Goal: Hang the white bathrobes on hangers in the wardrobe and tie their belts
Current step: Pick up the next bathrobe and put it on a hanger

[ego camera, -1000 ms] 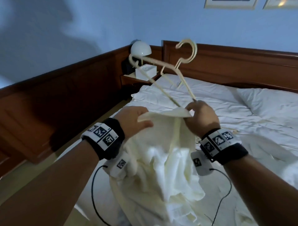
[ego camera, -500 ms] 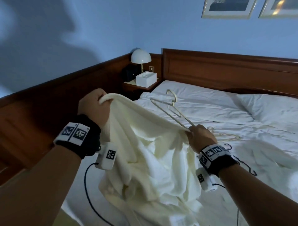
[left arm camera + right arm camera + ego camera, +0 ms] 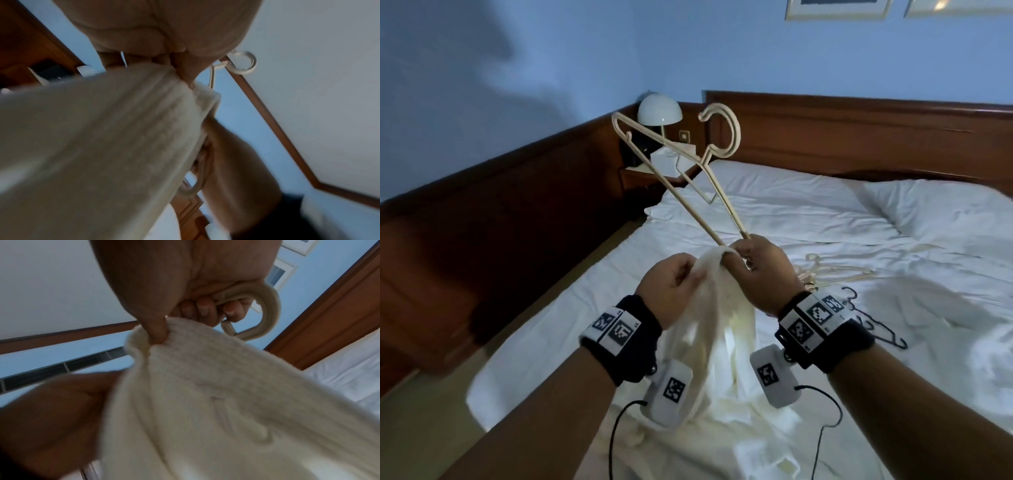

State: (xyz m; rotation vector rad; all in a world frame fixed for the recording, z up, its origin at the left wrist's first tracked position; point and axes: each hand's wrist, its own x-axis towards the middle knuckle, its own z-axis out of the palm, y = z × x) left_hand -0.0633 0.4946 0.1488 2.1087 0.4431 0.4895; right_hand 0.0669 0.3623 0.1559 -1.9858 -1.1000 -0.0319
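A white bathrobe [image 3: 719, 329] hangs bunched between my two hands above the near edge of the bed. My left hand [image 3: 688, 277] grips its top edge, and in the left wrist view the fingers [image 3: 185, 71] pinch the cloth [image 3: 102, 138]. Right beside it, my right hand [image 3: 743, 255] holds a cream plastic hanger [image 3: 707, 156] by one shoulder end. The hanger slants up and to the left, hook uppermost. In the right wrist view my fingers curl round that rounded end [image 3: 269, 305] and the thumb presses the robe's rim [image 3: 216, 394].
Several more cream hangers [image 3: 835, 274] and a black one [image 3: 873, 322] lie on the white bed [image 3: 825, 212] right of my hands. A pillow [image 3: 945, 212], the wooden headboard [image 3: 859, 137], a lamp [image 3: 659, 109] and dark wall panelling [image 3: 500, 222] surround the bed.
My left hand has come in from the far left to beside the right hand, bunching the spread robe. The right hand has swung the hanger up from near the bed.
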